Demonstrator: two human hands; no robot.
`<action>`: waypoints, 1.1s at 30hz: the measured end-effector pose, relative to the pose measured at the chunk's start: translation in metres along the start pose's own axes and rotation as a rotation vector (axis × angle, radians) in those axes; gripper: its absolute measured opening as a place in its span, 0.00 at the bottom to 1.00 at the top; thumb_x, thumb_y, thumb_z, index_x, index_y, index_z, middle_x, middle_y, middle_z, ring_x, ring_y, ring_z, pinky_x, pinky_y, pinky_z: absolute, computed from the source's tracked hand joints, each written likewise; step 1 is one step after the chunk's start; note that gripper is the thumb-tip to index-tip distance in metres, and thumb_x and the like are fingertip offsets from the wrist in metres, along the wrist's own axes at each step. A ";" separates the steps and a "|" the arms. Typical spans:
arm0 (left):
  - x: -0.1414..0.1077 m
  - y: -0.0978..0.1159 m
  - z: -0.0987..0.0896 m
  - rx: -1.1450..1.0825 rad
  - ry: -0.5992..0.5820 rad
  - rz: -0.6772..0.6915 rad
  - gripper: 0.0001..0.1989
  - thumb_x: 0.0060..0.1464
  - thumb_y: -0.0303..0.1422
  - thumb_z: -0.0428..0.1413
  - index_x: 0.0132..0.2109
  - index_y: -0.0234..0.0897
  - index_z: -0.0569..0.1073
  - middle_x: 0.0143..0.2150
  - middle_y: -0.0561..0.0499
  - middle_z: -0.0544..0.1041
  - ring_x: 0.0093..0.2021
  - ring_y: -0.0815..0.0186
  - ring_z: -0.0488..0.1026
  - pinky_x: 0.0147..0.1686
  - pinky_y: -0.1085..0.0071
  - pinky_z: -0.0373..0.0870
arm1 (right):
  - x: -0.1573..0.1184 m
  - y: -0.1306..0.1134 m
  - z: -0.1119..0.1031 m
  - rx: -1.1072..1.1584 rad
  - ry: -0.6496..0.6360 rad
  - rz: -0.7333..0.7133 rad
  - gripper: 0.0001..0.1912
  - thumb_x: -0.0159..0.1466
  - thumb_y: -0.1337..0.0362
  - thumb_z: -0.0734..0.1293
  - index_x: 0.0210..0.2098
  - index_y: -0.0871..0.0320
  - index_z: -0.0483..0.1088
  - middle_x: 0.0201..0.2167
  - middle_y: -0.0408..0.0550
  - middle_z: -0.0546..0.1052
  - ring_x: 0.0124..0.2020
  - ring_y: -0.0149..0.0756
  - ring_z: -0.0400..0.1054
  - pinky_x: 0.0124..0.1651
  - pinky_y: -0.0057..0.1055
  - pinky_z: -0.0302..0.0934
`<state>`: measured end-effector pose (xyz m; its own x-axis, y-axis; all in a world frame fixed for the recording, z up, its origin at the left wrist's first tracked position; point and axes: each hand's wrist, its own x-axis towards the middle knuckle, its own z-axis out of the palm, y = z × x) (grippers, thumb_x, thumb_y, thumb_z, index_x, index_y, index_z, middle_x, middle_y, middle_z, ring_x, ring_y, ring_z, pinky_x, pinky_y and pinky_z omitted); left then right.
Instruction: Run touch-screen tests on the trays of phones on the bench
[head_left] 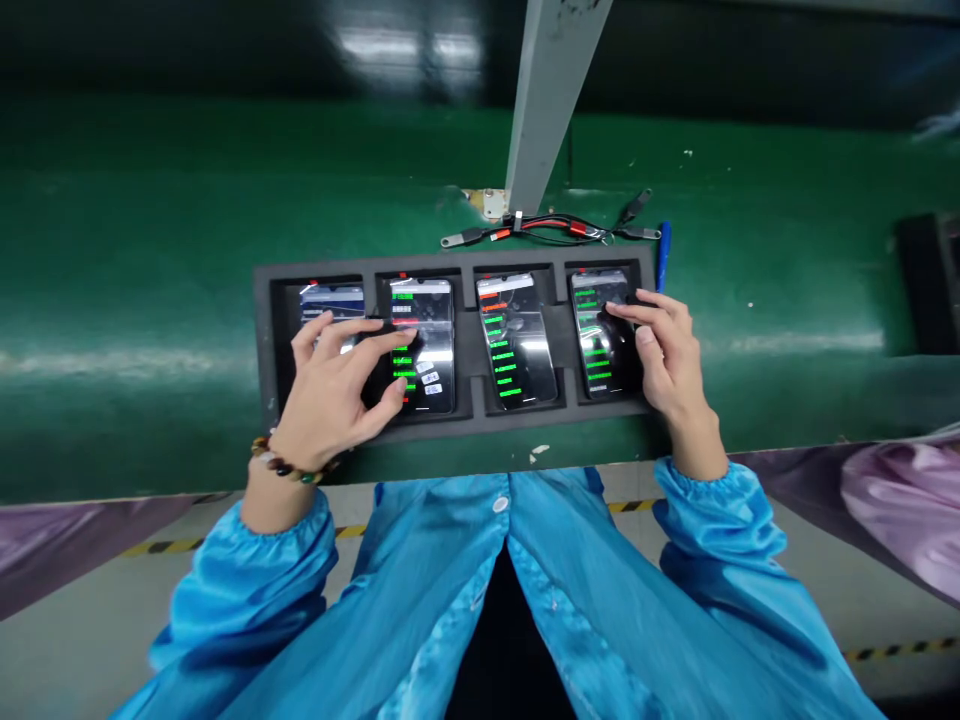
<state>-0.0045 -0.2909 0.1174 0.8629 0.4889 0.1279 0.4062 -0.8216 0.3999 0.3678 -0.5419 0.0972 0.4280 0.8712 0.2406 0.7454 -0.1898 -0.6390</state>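
Several smartphones lie face up in the compartments of a black foam tray (pixel 465 428). My left hand (pixel 337 385) is open, fingers spread over the leftmost smartphone (pixel 330 300) and the second smartphone (pixel 431 345); its index fingertip is at the second screen. That screen lists green and red lines, and small white labels sit on its lower part. A third smartphone (pixel 517 345) lies slightly tilted in its compartment, apart from both hands. My right hand (pixel 667 345) is open at the rightmost smartphone (pixel 600 340), a fingertip at its screen of green lines.
Behind the tray, a bundle of black and red cables (pixel 555 228) lies at the foot of a grey metal post (pixel 551 110). A blue pen-like stick (pixel 664 255) lies by the tray's right back corner. A dark box (pixel 926 285) stands far right on the green table (pixel 795 300).
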 end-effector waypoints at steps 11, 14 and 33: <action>-0.039 -0.030 -0.026 0.056 0.239 -0.206 0.19 0.73 0.44 0.52 0.58 0.40 0.81 0.58 0.48 0.82 0.64 0.51 0.76 0.76 0.39 0.54 | 0.012 -0.080 0.037 0.031 -0.318 -0.317 0.20 0.80 0.58 0.58 0.62 0.47 0.78 0.59 0.50 0.84 0.71 0.48 0.70 0.77 0.57 0.55; -0.049 -0.042 -0.028 0.073 0.162 -0.240 0.20 0.73 0.45 0.50 0.58 0.42 0.81 0.55 0.47 0.84 0.64 0.50 0.76 0.75 0.39 0.54 | 0.020 -0.088 0.056 -0.003 -0.321 -0.303 0.20 0.80 0.59 0.58 0.63 0.50 0.77 0.60 0.52 0.83 0.72 0.49 0.68 0.78 0.58 0.54; 0.008 -0.006 -0.004 -0.017 -0.003 -0.018 0.23 0.67 0.41 0.54 0.65 0.44 0.77 0.60 0.44 0.82 0.68 0.48 0.74 0.77 0.44 0.50 | -0.020 -0.010 -0.005 0.015 0.055 0.108 0.21 0.80 0.52 0.58 0.60 0.47 0.80 0.58 0.50 0.84 0.72 0.54 0.67 0.76 0.64 0.58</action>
<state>-0.0009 -0.2808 0.1196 0.8565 0.5025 0.1177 0.4164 -0.8076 0.4176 0.3541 -0.5597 0.1028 0.5329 0.8199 0.2092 0.6862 -0.2740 -0.6739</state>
